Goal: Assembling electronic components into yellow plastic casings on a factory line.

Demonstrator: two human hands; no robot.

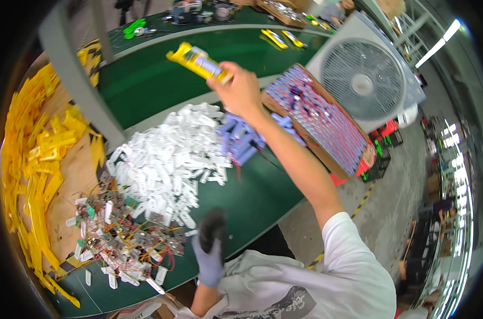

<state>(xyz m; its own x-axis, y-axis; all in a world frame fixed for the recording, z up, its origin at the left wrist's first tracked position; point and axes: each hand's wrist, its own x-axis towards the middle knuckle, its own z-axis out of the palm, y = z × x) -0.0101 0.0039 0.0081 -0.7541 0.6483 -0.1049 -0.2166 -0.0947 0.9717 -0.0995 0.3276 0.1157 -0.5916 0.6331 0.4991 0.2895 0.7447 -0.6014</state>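
Note:
My bare right hand [240, 91] is stretched out over the green conveyor belt [145, 80]. It grips one end of a long yellow plastic casing [191, 57], which has a pale battery-like cylinder and a white part inside. My left hand [210, 239], in a grey glove with a black front, hovers by the table's near edge; motion blurs its fingers. Just left of it lies a tangle of wired circuit boards and motors [137, 234]. Beyond that spreads a heap of small white plastic pieces [161, 154], with purple battery cells [241, 141] beside it.
Several yellow casings [36, 175] cover a wooden board at left, behind a grey post [82, 74]. A cardboard box of battery cells [321, 117] stands at right by a large fan [361, 82]. Two yellow casings [274, 39] lie farther along the belt. A person [334, 11] sits beyond.

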